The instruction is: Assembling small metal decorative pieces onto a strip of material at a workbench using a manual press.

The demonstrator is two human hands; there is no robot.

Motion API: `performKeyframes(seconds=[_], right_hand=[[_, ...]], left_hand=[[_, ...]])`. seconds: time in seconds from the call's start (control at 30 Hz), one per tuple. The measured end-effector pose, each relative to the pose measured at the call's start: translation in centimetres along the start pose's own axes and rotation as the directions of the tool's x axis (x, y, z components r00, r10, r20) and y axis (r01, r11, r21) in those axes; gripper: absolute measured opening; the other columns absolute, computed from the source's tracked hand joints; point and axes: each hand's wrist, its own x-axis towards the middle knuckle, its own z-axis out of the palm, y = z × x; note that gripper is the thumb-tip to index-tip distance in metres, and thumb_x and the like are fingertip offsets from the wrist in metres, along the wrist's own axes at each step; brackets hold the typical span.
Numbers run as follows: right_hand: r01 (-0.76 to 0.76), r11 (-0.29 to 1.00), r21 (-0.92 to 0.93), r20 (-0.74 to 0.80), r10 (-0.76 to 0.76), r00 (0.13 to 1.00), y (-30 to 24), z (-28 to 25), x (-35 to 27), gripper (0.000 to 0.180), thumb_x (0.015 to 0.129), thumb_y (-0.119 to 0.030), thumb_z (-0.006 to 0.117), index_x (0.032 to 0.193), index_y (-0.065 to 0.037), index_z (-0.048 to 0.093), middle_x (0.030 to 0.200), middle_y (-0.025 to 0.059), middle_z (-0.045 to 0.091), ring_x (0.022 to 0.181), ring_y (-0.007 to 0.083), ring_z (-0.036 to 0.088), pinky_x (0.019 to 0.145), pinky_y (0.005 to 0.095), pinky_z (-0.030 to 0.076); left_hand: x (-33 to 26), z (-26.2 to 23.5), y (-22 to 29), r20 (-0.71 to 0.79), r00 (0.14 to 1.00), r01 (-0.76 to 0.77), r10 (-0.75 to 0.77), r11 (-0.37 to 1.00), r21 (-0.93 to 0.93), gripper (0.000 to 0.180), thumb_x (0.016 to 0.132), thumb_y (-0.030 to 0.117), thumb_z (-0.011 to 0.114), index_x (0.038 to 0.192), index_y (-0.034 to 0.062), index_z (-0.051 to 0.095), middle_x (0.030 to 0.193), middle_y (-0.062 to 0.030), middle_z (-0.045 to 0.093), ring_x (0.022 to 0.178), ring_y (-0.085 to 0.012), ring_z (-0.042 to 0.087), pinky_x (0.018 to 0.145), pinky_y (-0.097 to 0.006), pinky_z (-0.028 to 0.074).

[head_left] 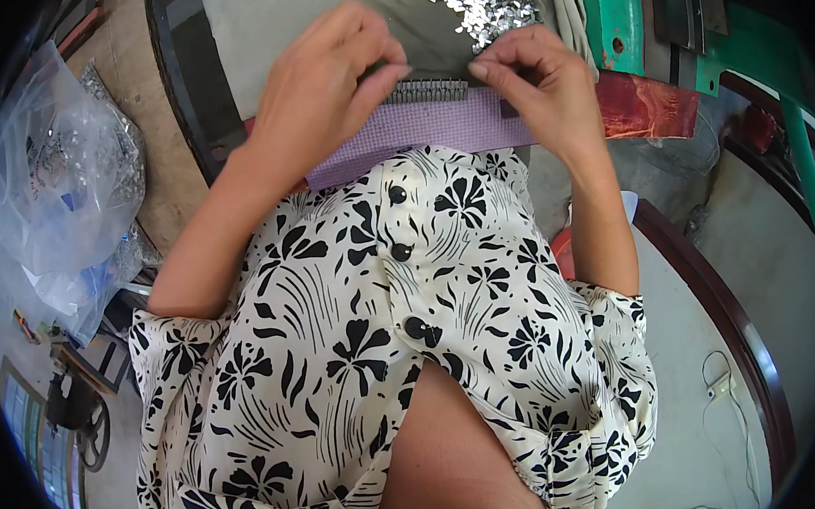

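My left hand (pixel 320 86) and my right hand (pixel 539 85) meet over a purple padded board (pixel 415 129) that lies across my lap at the table's edge. Between thumb and fingers of both hands I pinch a short row of small dark metal pieces (pixel 427 90), lined up like a comb on the board's far edge. Just beyond my fingers lies a heap of small shiny silver pieces (pixel 479 2) on a grey-green cloth (pixel 273 8). My black and white flowered dress (pixel 394 328) fills the lower middle of the view.
A clear plastic bag (pixel 57 186) with shiny bits sits on the floor at my left. A green metal machine frame (pixel 719 50) and a red block (pixel 645 106) stand at the right. A dark curved wooden rim (pixel 730 321) runs down the right; a black rim (pixel 181 73) bounds the table.
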Motion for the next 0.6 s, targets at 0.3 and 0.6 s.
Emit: performKeyframes(seconds=[0.3,0.6], right_hand=[[0.136,0.983,-0.125,-0.292,-0.167,0.942,-3.0,-2.0,5.5,0.006,0.088,-0.001,0.070,0.089,0.001,0.065,0.081,0.0043,0.061,0.070,0.0079,0.057,0.061,0.0244,0.045],[0.303,0.795,-0.525,-0.334,-0.520,0.786,-2.5,-2.4,12.2,0.012,0.082,-0.013,0.073,0.085,-0.002,0.070,0.089,0.0164,0.065,0.089,0.0373,0.059,0.081,0.0450,0.045]], left_hand=[[-1.1,2.8,1.1,-0.076,0.994,-0.071,0.078,0.994,0.087,0.011,0.077,0.012,0.074,0.083,0.0067,0.066,0.094,-0.0017,0.059,0.086,-0.0219,0.058,0.073,-0.036,0.044],[-1.2,3.5,1.9,-0.053,0.998,-0.014,0.025,0.983,0.185,0.011,0.076,0.014,0.073,0.081,0.0084,0.066,0.094,-0.0005,0.058,0.087,-0.0201,0.057,0.077,-0.034,0.042]])
